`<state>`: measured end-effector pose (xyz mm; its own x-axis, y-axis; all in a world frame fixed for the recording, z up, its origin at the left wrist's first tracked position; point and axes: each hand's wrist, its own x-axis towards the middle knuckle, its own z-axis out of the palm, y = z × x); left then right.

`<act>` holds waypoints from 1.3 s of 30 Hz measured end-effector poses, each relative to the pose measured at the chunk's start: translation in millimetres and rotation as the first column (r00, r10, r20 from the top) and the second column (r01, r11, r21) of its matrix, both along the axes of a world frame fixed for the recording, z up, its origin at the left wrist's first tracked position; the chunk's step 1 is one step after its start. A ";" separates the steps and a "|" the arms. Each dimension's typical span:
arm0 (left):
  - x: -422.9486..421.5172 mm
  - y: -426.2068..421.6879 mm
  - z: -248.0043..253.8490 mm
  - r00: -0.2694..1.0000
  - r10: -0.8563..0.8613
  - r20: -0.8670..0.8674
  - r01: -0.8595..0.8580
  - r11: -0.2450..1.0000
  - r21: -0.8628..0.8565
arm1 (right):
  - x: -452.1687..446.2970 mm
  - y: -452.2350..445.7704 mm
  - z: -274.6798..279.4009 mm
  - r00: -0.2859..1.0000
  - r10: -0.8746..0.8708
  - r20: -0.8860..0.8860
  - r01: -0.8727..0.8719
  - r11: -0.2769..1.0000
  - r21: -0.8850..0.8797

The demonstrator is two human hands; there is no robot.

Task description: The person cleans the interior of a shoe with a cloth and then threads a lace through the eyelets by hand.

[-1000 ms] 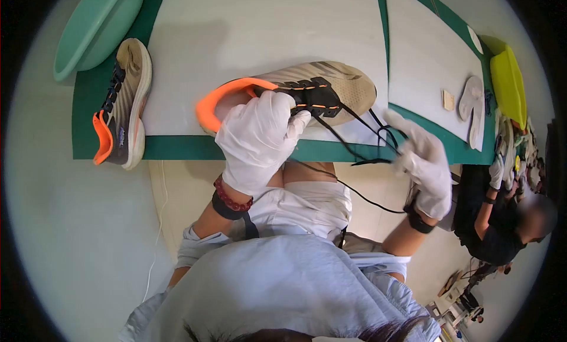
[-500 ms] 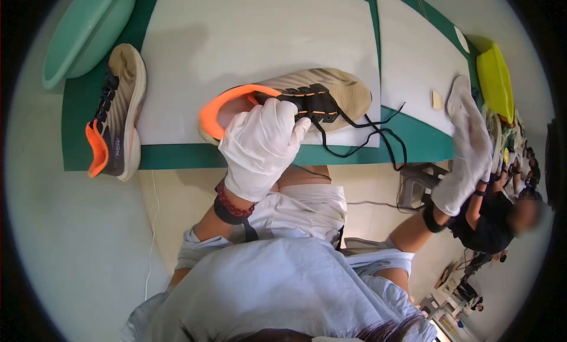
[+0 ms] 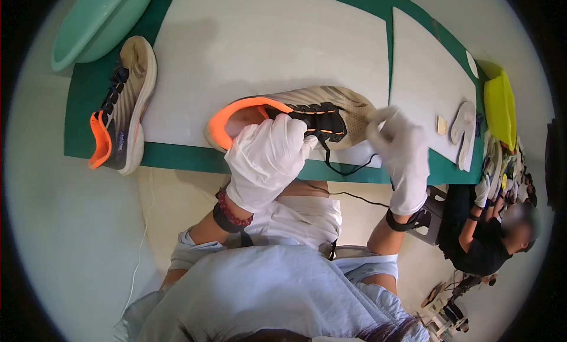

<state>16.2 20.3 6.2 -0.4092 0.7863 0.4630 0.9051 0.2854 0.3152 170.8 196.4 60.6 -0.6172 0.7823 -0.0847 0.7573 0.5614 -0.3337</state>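
A beige sneaker [image 3: 354, 115] with an orange collar and black lacing panel lies sideways in front of me, toe to the right. My left hand [image 3: 269, 159], in a white glove, is closed on its near side beside the tongue. A black shoelace [image 3: 339, 172] loops from the lacing panel toward my right hand [image 3: 401, 153]. That gloved hand is just past the toe, fingers pinched together and slightly blurred, with the lace running up to it. The fingertips are partly hidden. The matching sneaker [image 3: 133, 106] rests on its side at the left, its laces in place.
White boards [image 3: 283, 41] cover the green table [image 3: 177, 156]. A teal basin [image 3: 100, 23] stands far left, a yellow-green basin [image 3: 501, 109] far right. Flat white insole-like pieces [image 3: 463, 129] and a small beige block [image 3: 442, 125] lie right. Another person [image 3: 484, 241] sits beyond.
My right hand has moved left from the table's right side to the toe of the sneaker, and the loose lace now leads to it. My left hand keeps its hold.
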 end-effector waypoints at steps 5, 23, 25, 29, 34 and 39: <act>0.7 1.0 2.6 1.000 -0.001 0.017 0.002 1.000 -0.012 | -88.3 16.4 -6.7 0.778 0.276 -0.564 0.027 0.882 0.470; -1.6 5.0 10.2 0.994 -0.027 0.107 0.024 0.999 0.027 | 33.5 -73.4 -66.0 0.842 0.075 -0.534 -0.042 0.996 0.074; -2.0 3.2 6.5 0.989 -0.042 0.140 0.035 0.998 0.058 | 30.9 -85.3 -80.3 0.857 0.073 -0.511 -0.001 0.990 0.139; 0.5 1.2 4.1 0.987 -0.034 0.158 0.023 0.997 0.076 | 25.0 -97.5 -108.9 0.788 -0.102 -0.607 0.150 0.988 0.029; 0.7 2.1 1.4 0.984 -0.032 0.175 0.009 0.991 0.132 | 39.1 -78.6 -73.7 0.853 0.084 -0.515 -0.016 0.991 0.135; 1.9 3.1 -2.2 0.990 -0.016 0.138 -0.004 0.989 0.147 | 52.9 -89.4 -66.3 0.713 -0.364 -0.599 0.012 0.861 -0.509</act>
